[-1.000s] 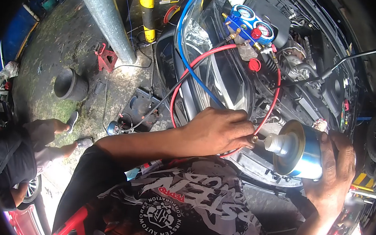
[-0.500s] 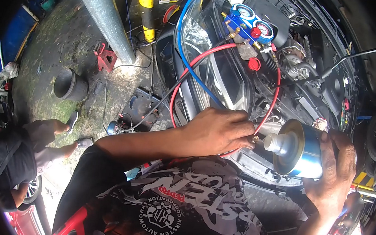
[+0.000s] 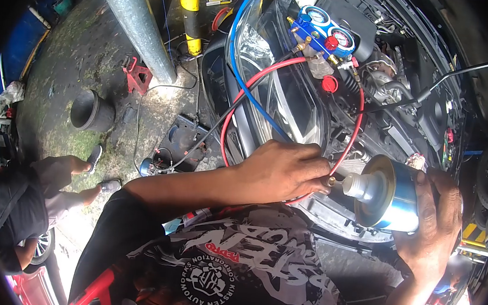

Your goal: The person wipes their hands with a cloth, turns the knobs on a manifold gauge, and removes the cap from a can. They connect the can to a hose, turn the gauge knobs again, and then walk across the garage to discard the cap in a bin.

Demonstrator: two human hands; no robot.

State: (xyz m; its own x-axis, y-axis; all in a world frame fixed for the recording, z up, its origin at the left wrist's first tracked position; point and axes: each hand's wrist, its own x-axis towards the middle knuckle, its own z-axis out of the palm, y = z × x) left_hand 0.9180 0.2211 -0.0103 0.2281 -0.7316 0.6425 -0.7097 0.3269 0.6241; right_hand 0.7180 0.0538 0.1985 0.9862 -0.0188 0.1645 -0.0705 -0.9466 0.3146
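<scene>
Left hand (image 3: 284, 170) pinches a brass-coloured fitting (image 3: 330, 181) just beside the spout (image 3: 357, 186) of a can (image 3: 396, 199) gripped by the right hand (image 3: 431, 236).

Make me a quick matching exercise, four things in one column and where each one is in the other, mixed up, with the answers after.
1. can
2. bucket
3. fitting
4. gauges

A. on the floor
B. in the left hand
C. at the engine bay
D. in the right hand

Pairs: 1-D, 2-A, 3-B, 4-C
</scene>
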